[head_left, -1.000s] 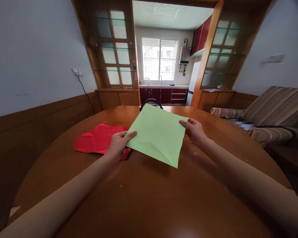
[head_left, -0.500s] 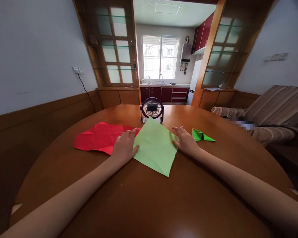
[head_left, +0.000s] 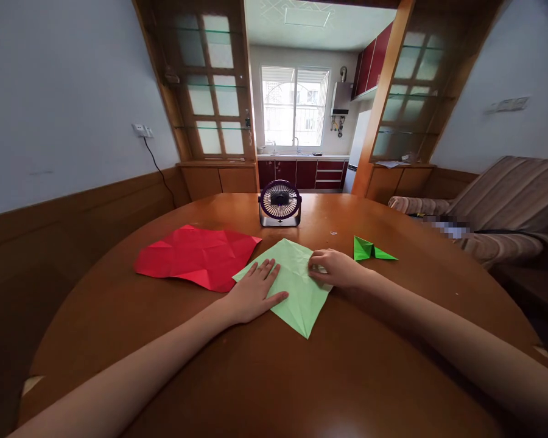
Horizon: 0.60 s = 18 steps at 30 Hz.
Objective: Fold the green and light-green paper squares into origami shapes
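Observation:
A light green sheet of paper (head_left: pixel 296 298) with fold creases lies on the table, one corner toward me. My left hand (head_left: pixel 254 291) rests flat on its left side, fingers stretched out and thumb apart. At the right corner of the sheet, my right hand (head_left: pixel 331 267) has its fingers curled in against the thumb, closed on the paper; the fingertips are partly hidden. A creased red sheet of paper (head_left: pixel 192 255) lies left of the green one. To the right sits a small folded piece of bright green paper (head_left: pixel 364 248).
A small round fan (head_left: pixel 280 201) stands at the far side of the wooden table (head_left: pixel 256 383). Beyond the table's right edge is a striped armchair (head_left: pixel 497 207). A black cord (head_left: pixel 159 167) hangs from a wall socket at left.
The light green sheet has come down flat, nearer to me. My left hand moved right onto it and spread out; my right hand curled its fingers at the right corner.

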Available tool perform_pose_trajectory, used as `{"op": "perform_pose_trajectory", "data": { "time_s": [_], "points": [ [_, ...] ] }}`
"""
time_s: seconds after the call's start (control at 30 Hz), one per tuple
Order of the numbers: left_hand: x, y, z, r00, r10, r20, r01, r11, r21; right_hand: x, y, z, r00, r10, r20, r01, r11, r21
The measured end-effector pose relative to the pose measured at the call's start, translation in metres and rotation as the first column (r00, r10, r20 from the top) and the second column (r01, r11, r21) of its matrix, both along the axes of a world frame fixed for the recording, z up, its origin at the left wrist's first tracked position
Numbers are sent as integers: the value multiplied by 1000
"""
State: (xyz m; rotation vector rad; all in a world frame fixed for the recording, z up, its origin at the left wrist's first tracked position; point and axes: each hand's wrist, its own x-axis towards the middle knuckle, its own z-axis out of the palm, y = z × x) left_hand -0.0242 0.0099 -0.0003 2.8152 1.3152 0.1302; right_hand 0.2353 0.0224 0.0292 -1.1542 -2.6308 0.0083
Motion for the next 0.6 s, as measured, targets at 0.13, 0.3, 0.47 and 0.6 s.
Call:
{"op": "perform_pose_trajectory", "data": {
  "time_s": [0.13, 0.3, 0.47, 0.6],
  "points": [
    [0, 1, -2, 1000, 5, -10, -6, 999, -32, -29, 3, -11, 998, 33, -45, -35, 999, -34],
    [1, 2, -6, 999, 48, 0, -48, 999, -25, -60, 30, -32, 998, -64, -22, 60, 986, -153],
    [2, 0, -5, 998, 51, 30, -50, 999, -18, -73, 61, -36, 991, -126, 33, 130, 980, -148],
    [2, 2, -8, 997, 51, 63, -51, 999, 9, -76, 73, -38, 990, -144, -1, 143, 982, -125]
  ]
}}
